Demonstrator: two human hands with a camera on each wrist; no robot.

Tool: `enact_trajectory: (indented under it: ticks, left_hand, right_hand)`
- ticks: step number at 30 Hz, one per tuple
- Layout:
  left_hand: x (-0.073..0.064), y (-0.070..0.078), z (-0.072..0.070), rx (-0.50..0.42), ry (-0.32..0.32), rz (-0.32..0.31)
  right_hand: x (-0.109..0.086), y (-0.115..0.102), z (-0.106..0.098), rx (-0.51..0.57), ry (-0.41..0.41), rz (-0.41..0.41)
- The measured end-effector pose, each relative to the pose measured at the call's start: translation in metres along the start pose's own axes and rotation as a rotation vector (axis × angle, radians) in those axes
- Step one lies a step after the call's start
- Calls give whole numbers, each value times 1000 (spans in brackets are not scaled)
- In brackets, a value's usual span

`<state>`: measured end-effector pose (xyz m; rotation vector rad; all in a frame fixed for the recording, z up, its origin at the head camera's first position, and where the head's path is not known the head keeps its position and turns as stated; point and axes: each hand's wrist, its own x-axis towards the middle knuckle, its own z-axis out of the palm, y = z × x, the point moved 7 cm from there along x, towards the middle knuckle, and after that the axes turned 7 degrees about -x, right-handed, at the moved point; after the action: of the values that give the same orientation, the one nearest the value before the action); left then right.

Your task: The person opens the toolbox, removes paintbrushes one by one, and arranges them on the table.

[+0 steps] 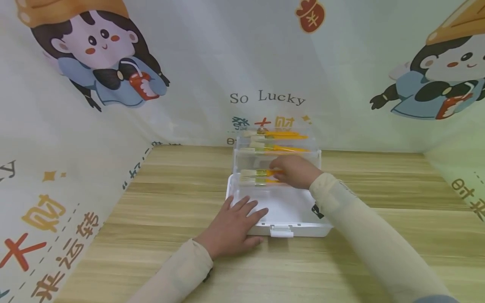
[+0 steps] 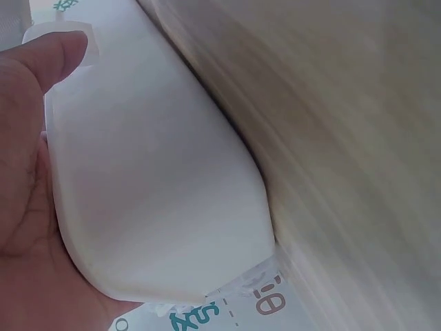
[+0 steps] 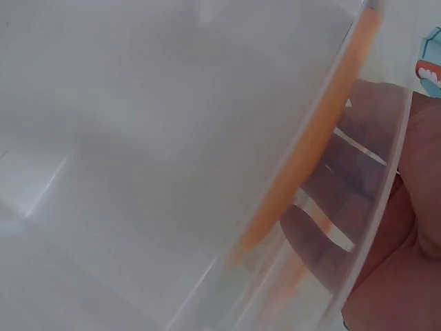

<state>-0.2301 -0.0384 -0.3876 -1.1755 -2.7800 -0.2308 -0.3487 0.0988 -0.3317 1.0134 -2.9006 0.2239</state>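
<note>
Paintbrushes [image 1: 261,173] lie in a white box's [image 1: 307,230] clear trays [image 1: 248,162]; left hand [image 1: 236,229] spread along its edge, right hand [image 1: 297,170] bent into the lowest tray, grip unclear, apparently arranging, next wanting light fingerwork.

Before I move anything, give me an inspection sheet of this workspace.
Surface: pale wood-grain tabletop.
Job's things: open white plastic box; orange-handled, pale-bristled brushes in its clear plastic trays.
Clutter: nothing seen loose on the tabletop.
Grips: left grip, a bare hand, fingers spread, on the box's front left corner; right grip, another bare hand, at brush handles in the lowest tray, hold unclear.
Cables: nothing seen on the tabletop.
Surroundings: white backdrop printed with cartoon figures and "So Lucky".
</note>
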Motion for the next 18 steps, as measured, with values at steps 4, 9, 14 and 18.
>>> enact_trajectory:
  ticks: [4,9,14,18]
  left_hand:
    - [0,0,1,-8,-8,-6]
    - [1,0,-1,-19,-10,-4]
    - [0,0,-2,-21,-4,-5]
    - [0,0,-1,-30,-14,-8]
  right_hand:
    - [4,1,5,-1,0,-6]
    - [6,2,7,-8,-20,35]
    - [8,0,6,-26,1,55]
    - [7,0,6,-9,9,89]
